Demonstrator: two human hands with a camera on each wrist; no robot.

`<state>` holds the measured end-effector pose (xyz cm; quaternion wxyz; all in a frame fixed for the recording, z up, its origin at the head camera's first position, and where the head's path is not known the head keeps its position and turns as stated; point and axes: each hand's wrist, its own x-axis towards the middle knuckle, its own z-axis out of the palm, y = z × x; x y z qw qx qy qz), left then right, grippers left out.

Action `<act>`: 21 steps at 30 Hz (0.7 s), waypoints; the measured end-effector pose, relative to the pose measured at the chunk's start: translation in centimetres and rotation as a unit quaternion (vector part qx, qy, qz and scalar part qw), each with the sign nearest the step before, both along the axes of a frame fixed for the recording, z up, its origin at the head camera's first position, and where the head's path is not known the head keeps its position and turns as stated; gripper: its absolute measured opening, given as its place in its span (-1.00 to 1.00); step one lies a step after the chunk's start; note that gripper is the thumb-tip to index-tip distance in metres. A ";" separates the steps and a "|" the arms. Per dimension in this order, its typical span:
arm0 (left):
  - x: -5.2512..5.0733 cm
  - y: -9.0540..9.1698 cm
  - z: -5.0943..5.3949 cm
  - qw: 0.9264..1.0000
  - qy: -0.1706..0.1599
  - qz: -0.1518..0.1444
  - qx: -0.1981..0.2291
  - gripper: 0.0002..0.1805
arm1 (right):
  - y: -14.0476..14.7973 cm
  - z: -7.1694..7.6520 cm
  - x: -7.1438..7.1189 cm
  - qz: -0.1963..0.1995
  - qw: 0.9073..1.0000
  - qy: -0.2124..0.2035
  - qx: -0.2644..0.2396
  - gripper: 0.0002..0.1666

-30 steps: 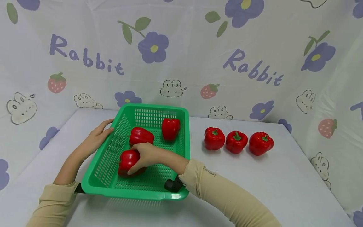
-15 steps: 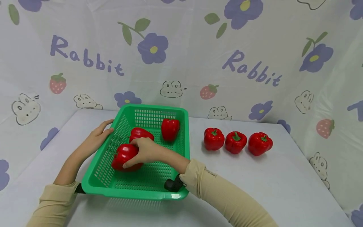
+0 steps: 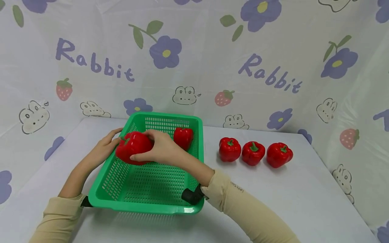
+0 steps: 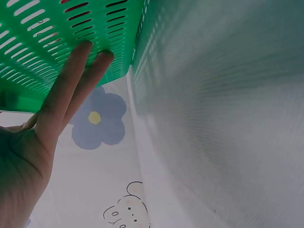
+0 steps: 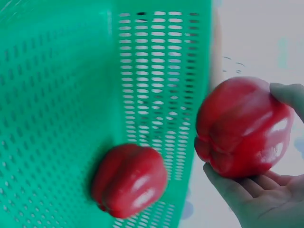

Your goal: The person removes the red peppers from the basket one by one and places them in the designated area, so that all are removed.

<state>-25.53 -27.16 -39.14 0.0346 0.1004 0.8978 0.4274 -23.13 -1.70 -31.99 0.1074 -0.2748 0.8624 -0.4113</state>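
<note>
My right hand (image 3: 165, 146) grips a red bell pepper (image 3: 133, 147), fingers on its far side and thumb on its near side, raised above the left part of the green basket (image 3: 146, 207). In the right wrist view that bell pepper (image 5: 244, 126) is above the basket's wall, and another bell pepper (image 5: 130, 180) lies inside. One more bell pepper (image 3: 183, 137) rests at the basket's far right corner in the head view. My left hand (image 3: 104, 148) touches the basket's left side; in the left wrist view two straight fingers (image 4: 64, 92) lie against its slotted outer wall.
Three red bell peppers stand in a row on the white table right of the basket: the left one (image 3: 230, 149), the middle one (image 3: 253, 153) and the right one (image 3: 279, 155). A patterned cloth (image 3: 206, 74) hangs behind the table.
My right hand has lifted the gripped bell pepper from the basket floor, up and away from me. It now covers the bell pepper behind it in the head view. My left hand stays in place.
</note>
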 end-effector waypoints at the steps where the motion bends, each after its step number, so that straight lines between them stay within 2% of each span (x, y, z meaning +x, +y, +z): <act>1: 0.0 0.0 0.0 1.000 -0.001 0.000 0.002 -0.36 | 0.4 0.3 0.0 -0.006 1.000 -0.003 -0.011 -0.18; 6: 0.1 -0.1 -0.1 1.000 -0.011 0.002 0.007 -0.34 | 2.8 1.4 0.1 -0.036 0.996 -0.031 -0.082 -0.20; 9: 0.2 -0.1 -0.1 1.000 -0.013 0.001 0.005 -0.31 | 4.6 1.9 0.2 -0.056 0.988 -0.054 -0.135 -0.26; 12: 0.1 -0.1 -0.2 1.000 -0.012 0.000 0.003 -0.30 | 6.6 2.1 0.4 -0.088 0.980 -0.062 -0.165 -0.29; 17: 0.0 -0.1 -0.3 1.000 -0.007 -0.001 0.000 -0.31 | 9.8 1.5 0.9 -0.150 0.968 -0.049 -0.197 -0.28; 21: 0.0 -0.1 -0.2 1.000 -0.006 -0.003 0.004 -0.31 | 12.0 0.3 1.6 -0.184 0.956 -0.012 -0.230 -0.26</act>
